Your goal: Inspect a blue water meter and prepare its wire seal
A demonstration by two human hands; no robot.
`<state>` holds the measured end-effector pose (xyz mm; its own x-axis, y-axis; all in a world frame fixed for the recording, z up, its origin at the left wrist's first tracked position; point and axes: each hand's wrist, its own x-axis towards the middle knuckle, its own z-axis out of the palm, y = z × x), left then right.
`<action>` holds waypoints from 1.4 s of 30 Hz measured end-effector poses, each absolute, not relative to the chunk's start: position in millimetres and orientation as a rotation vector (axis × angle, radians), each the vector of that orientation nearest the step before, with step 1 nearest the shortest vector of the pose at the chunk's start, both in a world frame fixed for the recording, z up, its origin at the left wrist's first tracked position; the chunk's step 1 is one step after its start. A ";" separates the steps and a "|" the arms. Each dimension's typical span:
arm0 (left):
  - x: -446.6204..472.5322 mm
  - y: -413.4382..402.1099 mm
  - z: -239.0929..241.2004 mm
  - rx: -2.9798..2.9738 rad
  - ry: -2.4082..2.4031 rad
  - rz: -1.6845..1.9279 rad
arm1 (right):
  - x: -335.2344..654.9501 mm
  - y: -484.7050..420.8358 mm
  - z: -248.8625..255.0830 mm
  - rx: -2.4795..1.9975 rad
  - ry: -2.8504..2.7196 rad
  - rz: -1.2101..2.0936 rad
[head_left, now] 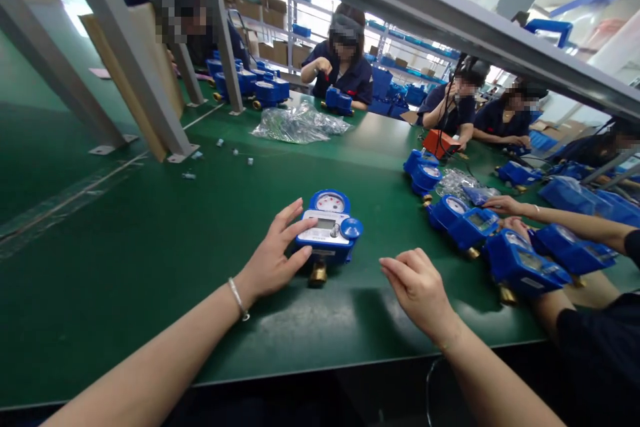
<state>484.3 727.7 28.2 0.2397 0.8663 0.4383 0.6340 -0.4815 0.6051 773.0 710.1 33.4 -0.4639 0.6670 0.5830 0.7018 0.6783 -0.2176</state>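
The meter [329, 232] stood upright on the bench [125, 267], at 12 o'clock from the person. The left hand [273, 257] steadied its 9 o'clock side, fingers spread open. The right hand [415, 287] hovered empty at 4 o'clock, fingers loosely curled. A firmer left-hand brace would probably prevent tipping.

long green workbench [125, 267], grey steel frame [425, 10], bright windows [67, 10] behind shelving [280, 20].

Both forearms are bare with no sleeves, and a thin silver bracelet [239, 298] circles the left wrist
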 end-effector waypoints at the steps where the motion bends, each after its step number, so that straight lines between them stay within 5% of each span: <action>1: 490.6 723.4 24.8 2.154 1.446 1.135 | 770.0 710.3 35.9 -1.052 -2.257 -0.103; 14: 506.9 720.6 11.6 2.082 1.492 1.245 | 760.6 714.3 57.4 -1.086 -2.388 -0.224; 35: 495.8 740.2 3.0 1.989 1.282 1.264 | 730.0 727.6 24.6 -1.079 -2.535 -0.262; 39: 507.9 709.4 9.7 1.979 1.747 1.416 | 711.2 723.5 11.4 -1.113 -2.458 -0.219; 42: 534.5 672.1 7.4 1.943 1.872 1.111 | 705.2 720.8 8.0 -1.148 -2.407 -0.160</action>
<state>534.5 672.1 7.4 -0.0995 0.9283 0.3583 0.7593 -0.1619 0.6303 705.2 720.8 8.0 -0.5422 0.7050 0.4571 0.7593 0.6441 -0.0926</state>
